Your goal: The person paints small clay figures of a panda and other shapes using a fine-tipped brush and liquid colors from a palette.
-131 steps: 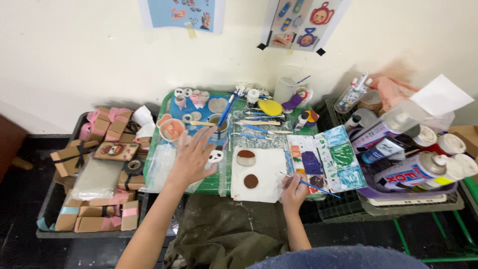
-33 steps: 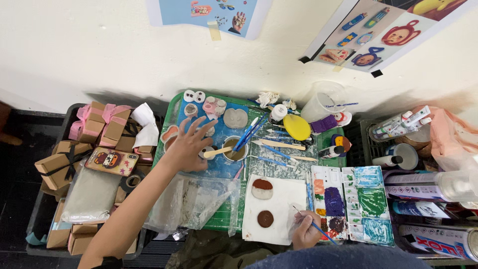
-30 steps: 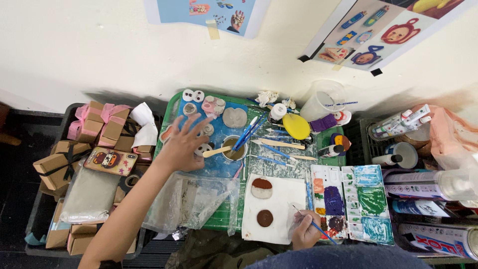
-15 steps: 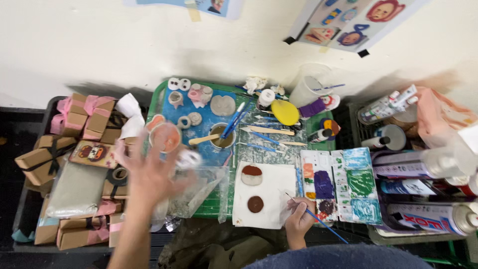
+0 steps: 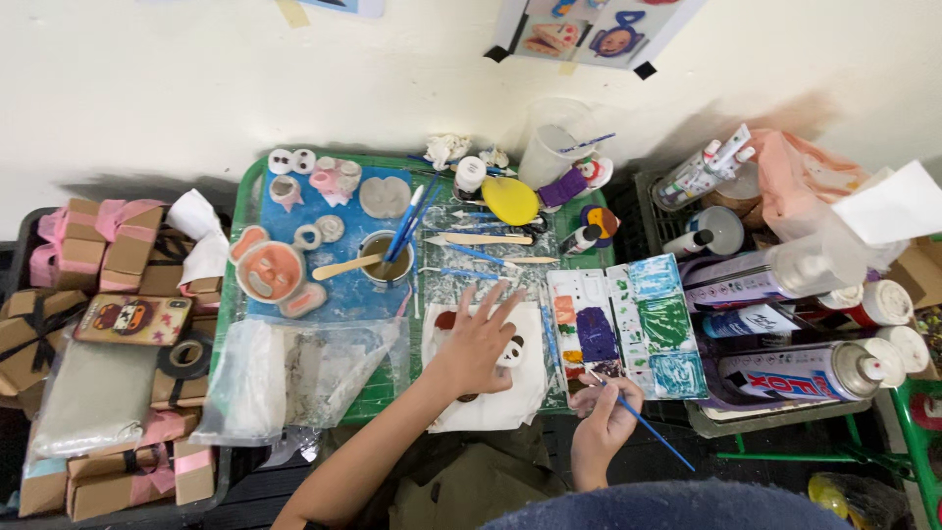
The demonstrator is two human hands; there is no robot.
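My left hand [image 5: 478, 344] lies spread over a white sheet [image 5: 488, 404] on the green cutting mat [image 5: 373, 397]. Its fingers cover small round clay pieces, and a white one with dark spots [image 5: 511, 350] shows beside the fingers. My right hand [image 5: 605, 422] holds a thin blue paintbrush [image 5: 643, 422], its tip at the edge of a paint palette [image 5: 623, 329] with orange, purple, green and teal patches.
A cup of brushes [image 5: 385, 257], a wooden stick and clay face pieces [image 5: 272, 273] sit on a blue sheet. A clear plastic bag [image 5: 294, 373] lies left of the sheet. Brown boxes with pink tape [image 5: 98, 245] fill the left tray. Spray cans [image 5: 805, 368] and bottles crowd the right.
My left hand has drawn back from the blue sheet near the brush cup and come down onto the white sheet. My right hand stays by the palette with the brush.
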